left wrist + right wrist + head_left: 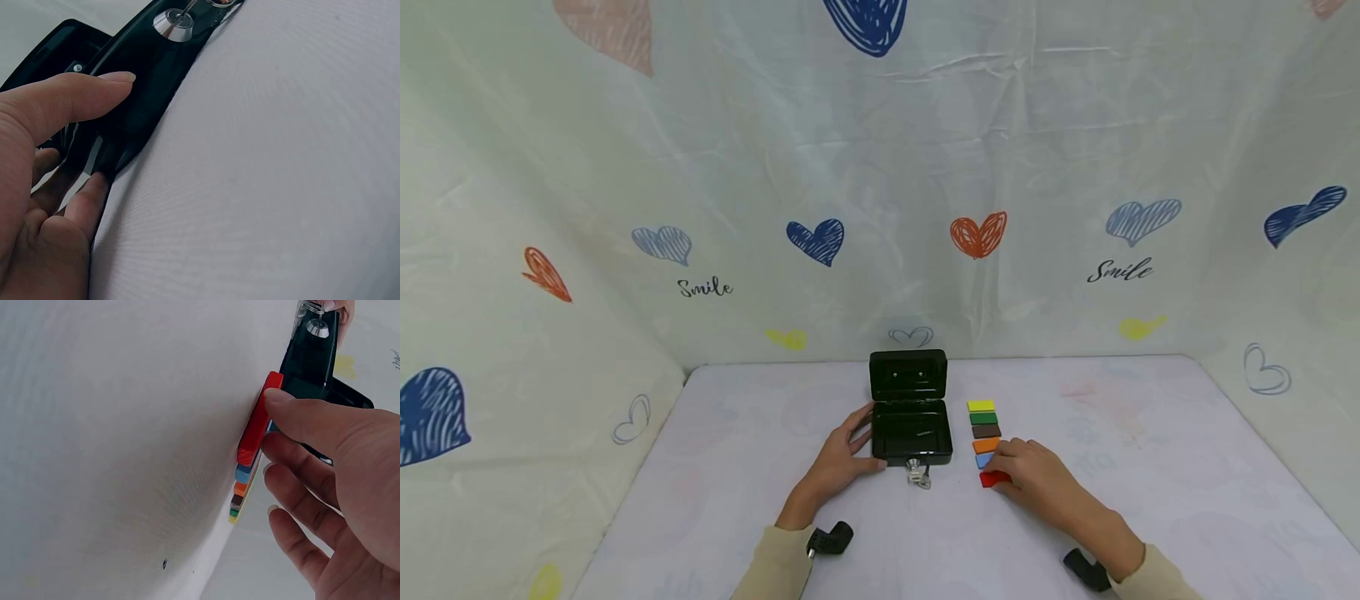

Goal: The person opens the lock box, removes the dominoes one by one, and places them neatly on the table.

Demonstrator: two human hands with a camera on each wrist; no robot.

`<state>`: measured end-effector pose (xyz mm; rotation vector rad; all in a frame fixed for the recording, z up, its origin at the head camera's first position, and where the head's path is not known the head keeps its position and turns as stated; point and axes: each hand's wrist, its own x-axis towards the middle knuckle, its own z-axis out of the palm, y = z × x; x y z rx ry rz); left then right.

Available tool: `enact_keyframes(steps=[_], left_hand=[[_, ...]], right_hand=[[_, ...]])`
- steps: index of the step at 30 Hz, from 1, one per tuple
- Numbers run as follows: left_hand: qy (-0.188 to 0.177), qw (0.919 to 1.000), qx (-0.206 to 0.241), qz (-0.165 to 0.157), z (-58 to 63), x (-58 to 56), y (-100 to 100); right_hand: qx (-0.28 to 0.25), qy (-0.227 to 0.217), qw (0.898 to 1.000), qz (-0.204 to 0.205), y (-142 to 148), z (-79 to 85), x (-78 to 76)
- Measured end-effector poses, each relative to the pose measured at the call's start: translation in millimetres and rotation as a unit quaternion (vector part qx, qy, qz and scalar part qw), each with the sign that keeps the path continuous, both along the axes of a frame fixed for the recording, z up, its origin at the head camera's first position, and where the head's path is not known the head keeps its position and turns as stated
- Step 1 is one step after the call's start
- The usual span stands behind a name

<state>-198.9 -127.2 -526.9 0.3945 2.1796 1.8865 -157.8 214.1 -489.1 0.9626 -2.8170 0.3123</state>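
A black metal cash box (pixel 925 458) stands at the middle of the table, its lid (pixel 908 377) raised at the back. Along the box's left side lies my left hand (pixel 838 462), fingers loosely extended against it and thumb by the front corner. A key ring with keys (pixel 917 477) hangs from the lock at the front. To the right of the box, my right hand (pixel 1041 482) pinches a red block (pixel 257 422) between thumb and index finger, low over the table. The red block is nearest me in a column of coloured blocks; the hand partly covers the blue block (pixel 982 461).
Beyond the blue block, the column continues with orange (pixel 986 445), brown (pixel 986 432), green (pixel 982 418) and yellow (pixel 981 406) blocks. The white table (pixel 737 417) meets a hanging curtain (pixel 895 283) printed with hearts at the back and sides.
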Motion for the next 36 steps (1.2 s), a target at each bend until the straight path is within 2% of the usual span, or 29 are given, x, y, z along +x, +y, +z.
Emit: enact_keyframes(steps=[6, 19, 29, 36], left_hand=[[0.002, 1.0000, 0.001, -0.003, -1.0, -0.2, -1.5], [0.004, 1.0000, -0.008, 0.003, -5.3, -1.0, -6.7], [0.016, 0.9992, -0.036, 0.008, -1.4, -0.3, -6.1], [0.033, 0.9980, -0.053, -0.003, 2.4, 1.0, -6.7]], right_hand=[[-0.004, -0.005, 1.000, -0.009, 0.9, 1.3, 1.5], [-0.036, 0.024, 0.999, -0.016, 16.1, 10.6, -1.7], [-0.035, 0.027, 0.997, -0.062, 36.5, 14.5, -5.4], [-0.037, 0.034, 0.995, -0.088, 53.3, 13.1, -7.2]])
